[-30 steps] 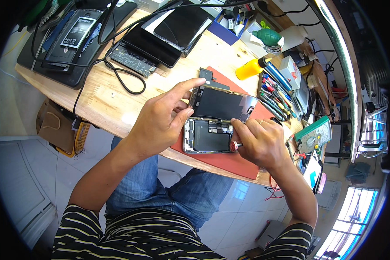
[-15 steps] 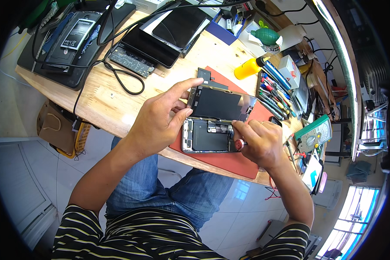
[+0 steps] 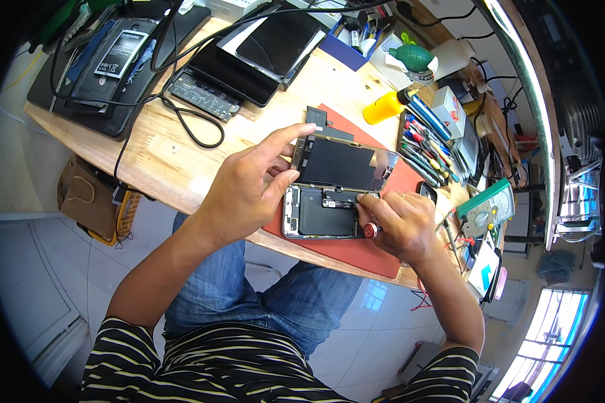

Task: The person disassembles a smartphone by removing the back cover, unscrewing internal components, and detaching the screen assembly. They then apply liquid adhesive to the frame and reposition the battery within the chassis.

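An opened phone lies before me, its body (image 3: 309, 213) showing a dark battery and metal parts. The detached-side screen panel (image 3: 339, 162) stands tilted up along the body's far edge, dark back toward me. My left hand (image 3: 245, 181) grips the panel's left end between thumb and fingers. Over the phone's right part, my right hand (image 3: 403, 225) is closed with a screwdriver (image 3: 370, 230) tucked in it, its round red end showing. Its thumb and forefinger pinch at the right end of a narrow dark plate (image 3: 339, 197) inside the body. The screwdriver's tip is hidden.
Beneath the phone lies a red mat (image 3: 376, 258). A loose dark battery (image 3: 318, 119) is beyond the panel. To the right are a yellow bottle (image 3: 383, 107), several pens and tools (image 3: 427, 144) and a green multimeter (image 3: 487, 207). A black cable (image 3: 195, 138) loops at left.
My right fingers have shifted slightly left over the phone, and the narrow dark plate now covers part of the inner connectors. My left hand keeps its grip on the panel.
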Demonstrator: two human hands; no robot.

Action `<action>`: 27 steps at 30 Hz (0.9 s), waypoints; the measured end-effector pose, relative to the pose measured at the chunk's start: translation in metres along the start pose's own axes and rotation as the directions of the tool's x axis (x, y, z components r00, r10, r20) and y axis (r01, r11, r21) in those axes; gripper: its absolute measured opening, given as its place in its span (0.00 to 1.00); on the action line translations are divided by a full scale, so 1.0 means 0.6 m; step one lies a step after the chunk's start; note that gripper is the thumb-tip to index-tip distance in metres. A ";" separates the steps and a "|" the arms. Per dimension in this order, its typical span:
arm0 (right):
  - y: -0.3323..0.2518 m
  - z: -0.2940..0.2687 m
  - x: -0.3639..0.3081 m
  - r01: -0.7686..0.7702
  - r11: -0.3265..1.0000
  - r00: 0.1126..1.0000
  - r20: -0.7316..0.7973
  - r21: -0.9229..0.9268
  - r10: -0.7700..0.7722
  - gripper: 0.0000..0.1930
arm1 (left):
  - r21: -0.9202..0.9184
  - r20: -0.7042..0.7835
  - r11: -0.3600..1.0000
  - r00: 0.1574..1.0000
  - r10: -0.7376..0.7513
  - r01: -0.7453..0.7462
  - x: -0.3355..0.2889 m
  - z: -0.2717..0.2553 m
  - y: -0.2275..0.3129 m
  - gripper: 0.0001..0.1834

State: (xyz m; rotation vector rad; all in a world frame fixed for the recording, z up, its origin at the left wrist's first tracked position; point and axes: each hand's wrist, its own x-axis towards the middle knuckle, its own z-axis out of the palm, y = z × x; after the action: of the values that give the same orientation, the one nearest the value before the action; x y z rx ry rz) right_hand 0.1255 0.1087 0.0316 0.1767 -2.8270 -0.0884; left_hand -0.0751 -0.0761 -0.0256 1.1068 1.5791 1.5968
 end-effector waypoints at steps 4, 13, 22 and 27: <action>0.001 0.000 0.002 0.002 1.000 1.000 -0.024 0.005 -0.002 0.15 | 0.017 0.008 1.000 1.000 0.000 0.000 -0.001 0.000 -0.004 0.32; 0.014 0.005 -0.025 0.029 0.998 0.984 -0.180 0.050 -0.020 0.16 | 0.032 -0.074 0.991 0.989 0.131 -0.129 0.002 0.008 -0.020 0.33; 0.021 -0.044 -0.060 -0.743 0.479 0.551 0.022 0.468 0.834 0.04 | 0.030 -0.077 0.994 0.992 0.105 -0.103 0.001 0.008 -0.014 0.33; 0.071 -0.043 -0.096 -0.790 0.256 0.442 0.227 0.557 0.868 0.07 | 0.018 -0.062 0.996 0.994 0.093 -0.092 0.000 0.007 -0.010 0.33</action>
State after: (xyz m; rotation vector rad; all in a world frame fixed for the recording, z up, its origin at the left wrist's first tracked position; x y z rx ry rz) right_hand 0.1828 0.1572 0.0423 -1.1841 -2.2922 1.0353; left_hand -0.0721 -0.0737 -0.0317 1.1632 1.6038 1.6977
